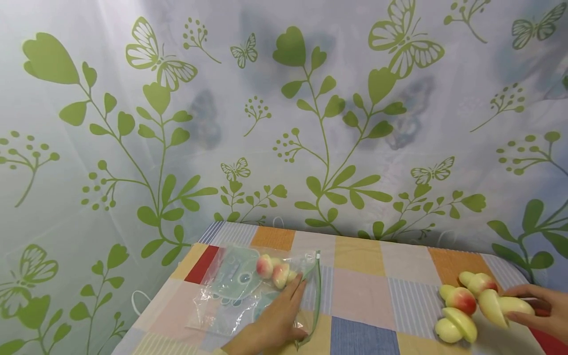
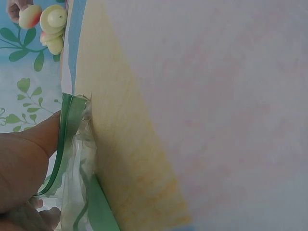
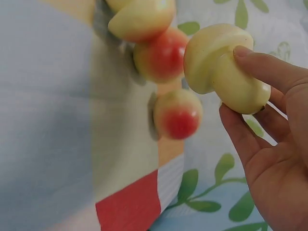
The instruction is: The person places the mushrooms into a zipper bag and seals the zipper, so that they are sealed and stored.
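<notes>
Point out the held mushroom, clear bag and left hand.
Held mushroom (image 3: 231,81): right wrist view, on its stem.
Clear bag (image 1: 235,283): head view, on its printed side.
Left hand (image 1: 279,311): head view, on its back.

Your left hand (image 1: 280,309) covers part of the plastic bag (image 1: 241,296) in the head view; its lettering (image 1: 230,270) is too blurred to read. The right edge crops your right hand (image 1: 555,311). Your tablecloth's (image 1: 364,333) near end is cut off, as is one loose mushroom (image 3: 147,19) in the right wrist view.
</notes>
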The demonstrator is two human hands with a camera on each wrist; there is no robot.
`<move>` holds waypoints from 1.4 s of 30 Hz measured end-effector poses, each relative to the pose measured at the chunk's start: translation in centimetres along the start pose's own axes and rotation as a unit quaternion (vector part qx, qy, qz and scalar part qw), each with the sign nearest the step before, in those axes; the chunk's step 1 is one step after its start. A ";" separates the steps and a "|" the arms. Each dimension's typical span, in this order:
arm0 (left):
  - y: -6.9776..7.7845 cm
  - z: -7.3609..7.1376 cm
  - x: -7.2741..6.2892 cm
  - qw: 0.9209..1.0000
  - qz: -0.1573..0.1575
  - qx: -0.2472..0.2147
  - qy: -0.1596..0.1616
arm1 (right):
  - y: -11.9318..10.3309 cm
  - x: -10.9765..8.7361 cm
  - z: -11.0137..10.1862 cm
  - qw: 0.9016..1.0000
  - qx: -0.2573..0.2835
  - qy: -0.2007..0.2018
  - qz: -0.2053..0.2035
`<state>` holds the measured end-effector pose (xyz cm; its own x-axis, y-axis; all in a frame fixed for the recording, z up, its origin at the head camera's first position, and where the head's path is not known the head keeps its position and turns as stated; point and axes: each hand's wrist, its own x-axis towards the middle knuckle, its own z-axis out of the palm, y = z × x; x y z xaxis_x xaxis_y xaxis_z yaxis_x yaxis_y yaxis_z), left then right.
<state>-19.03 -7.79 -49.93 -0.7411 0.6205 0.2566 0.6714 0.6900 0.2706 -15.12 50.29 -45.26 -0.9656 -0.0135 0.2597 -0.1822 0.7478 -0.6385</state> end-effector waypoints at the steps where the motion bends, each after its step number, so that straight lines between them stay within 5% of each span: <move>1: 0.0 0.0 0.0 1.000 0.001 0.000 0.000 | -0.7 0.2 0.0 1.000 -0.020 -0.012 0.008; 12: -0.2 0.1 0.1 1.000 0.001 -0.006 -0.003 | -5.7 1.7 1.3 0.992 -0.090 -0.087 0.021; 21: -0.1 -0.1 0.0 1.000 0.009 -0.008 0.004 | -7.5 2.8 2.6 0.991 -0.066 -0.118 0.007; 31: 0.2 -0.3 0.0 1.000 0.002 -0.015 -0.001 | -7.9 2.8 3.6 0.989 0.030 -0.142 -0.006; 42: 0.1 -0.3 0.1 1.000 0.004 -0.010 -0.002 | -8.4 3.5 4.8 0.985 0.030 -0.161 -0.046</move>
<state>-19.01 -7.73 -49.62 -0.7350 0.6278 0.2561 0.6780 0.6770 0.2862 -17.88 40.75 -42.46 -0.9515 -0.2965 0.0819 -0.2734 0.6930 -0.6671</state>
